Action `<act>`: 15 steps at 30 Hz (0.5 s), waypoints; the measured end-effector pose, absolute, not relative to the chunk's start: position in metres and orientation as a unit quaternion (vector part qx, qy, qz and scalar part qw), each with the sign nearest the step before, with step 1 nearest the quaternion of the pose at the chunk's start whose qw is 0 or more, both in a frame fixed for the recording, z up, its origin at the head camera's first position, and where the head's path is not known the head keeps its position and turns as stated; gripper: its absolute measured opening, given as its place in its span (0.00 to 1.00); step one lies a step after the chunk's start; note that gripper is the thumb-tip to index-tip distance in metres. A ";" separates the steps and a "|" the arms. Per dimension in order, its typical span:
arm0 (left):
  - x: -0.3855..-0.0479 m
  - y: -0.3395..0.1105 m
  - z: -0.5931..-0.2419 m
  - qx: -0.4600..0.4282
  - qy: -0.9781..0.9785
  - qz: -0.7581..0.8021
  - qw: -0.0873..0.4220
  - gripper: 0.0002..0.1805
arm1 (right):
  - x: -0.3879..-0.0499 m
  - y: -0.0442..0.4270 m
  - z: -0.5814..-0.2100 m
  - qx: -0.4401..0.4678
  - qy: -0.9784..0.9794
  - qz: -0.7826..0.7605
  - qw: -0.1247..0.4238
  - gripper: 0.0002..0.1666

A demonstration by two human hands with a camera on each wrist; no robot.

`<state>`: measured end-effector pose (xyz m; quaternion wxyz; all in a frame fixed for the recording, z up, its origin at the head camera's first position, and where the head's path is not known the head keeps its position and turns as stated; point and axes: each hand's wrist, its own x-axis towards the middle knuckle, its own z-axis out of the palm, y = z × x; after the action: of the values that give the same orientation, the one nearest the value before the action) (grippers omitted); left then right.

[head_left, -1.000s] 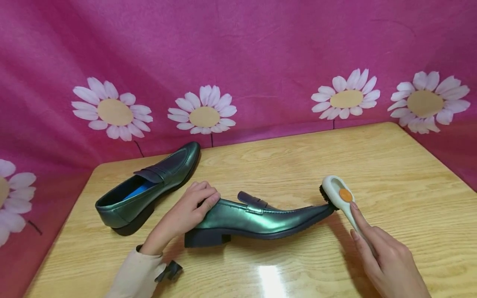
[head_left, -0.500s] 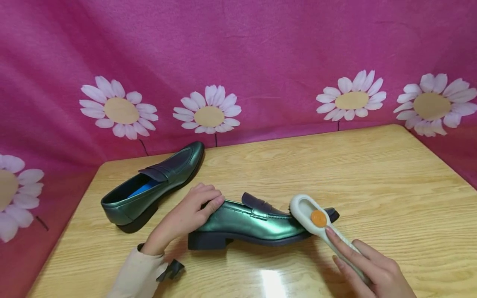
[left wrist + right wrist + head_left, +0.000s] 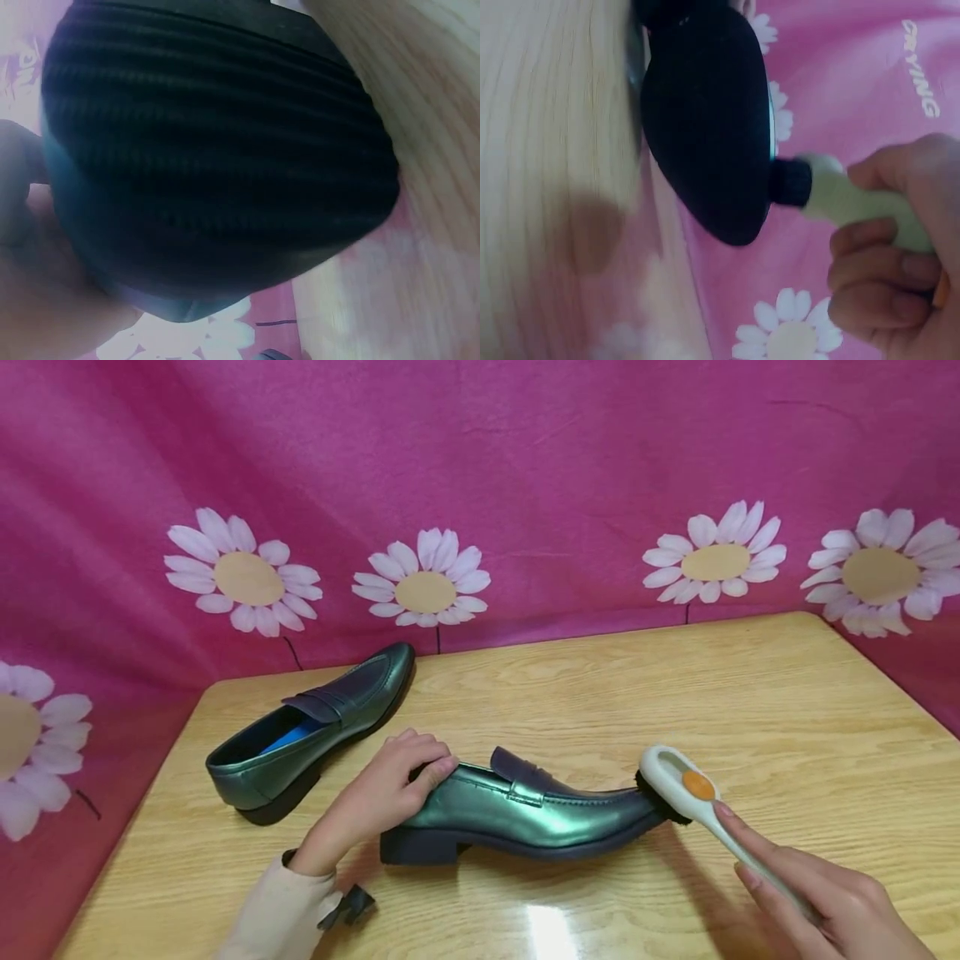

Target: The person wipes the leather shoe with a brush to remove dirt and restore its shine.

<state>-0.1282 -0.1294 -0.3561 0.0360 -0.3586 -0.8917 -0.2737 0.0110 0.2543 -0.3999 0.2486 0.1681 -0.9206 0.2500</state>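
Wood-grain table: left hand grips a glossy green leather loafer, right hand a white, black-bristled brush against its toe.

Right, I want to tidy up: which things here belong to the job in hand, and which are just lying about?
In the job:
shiny green leather-look loafer, gripped near the heel by the left hand
white long-handled plastic brush, in the right hand

Not in use:
matching green loafer, untouched
pink daisy-print cloth, a backdrop
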 end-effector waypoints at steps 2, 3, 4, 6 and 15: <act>-0.128 -0.130 -0.355 -0.360 -0.892 -0.271 0.038 0.10 | 0.015 0.244 -0.396 0.194 -0.913 0.262 0.245 0.42; -0.128 -0.131 -0.354 -0.360 -0.892 -0.269 0.036 0.10 | 0.016 0.239 -0.396 0.211 -0.906 0.272 0.245 0.42; -0.127 -0.131 -0.353 -0.362 -0.892 -0.269 0.032 0.10 | 0.017 0.236 -0.395 0.224 -0.904 0.276 0.238 0.43; -0.126 -0.133 -0.352 -0.362 -0.892 -0.271 0.026 0.10 | 0.018 0.233 -0.394 0.235 -0.906 0.272 0.225 0.44; -0.126 -0.131 -0.355 -0.366 -0.883 -0.290 0.050 0.10 | 0.013 0.258 -0.398 0.143 -0.925 0.212 0.282 0.35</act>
<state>-0.1259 -0.1312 -0.3549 0.0500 -0.3663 -0.8826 -0.2904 0.0133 0.2579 -0.3976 0.2819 0.1430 -0.9247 0.2122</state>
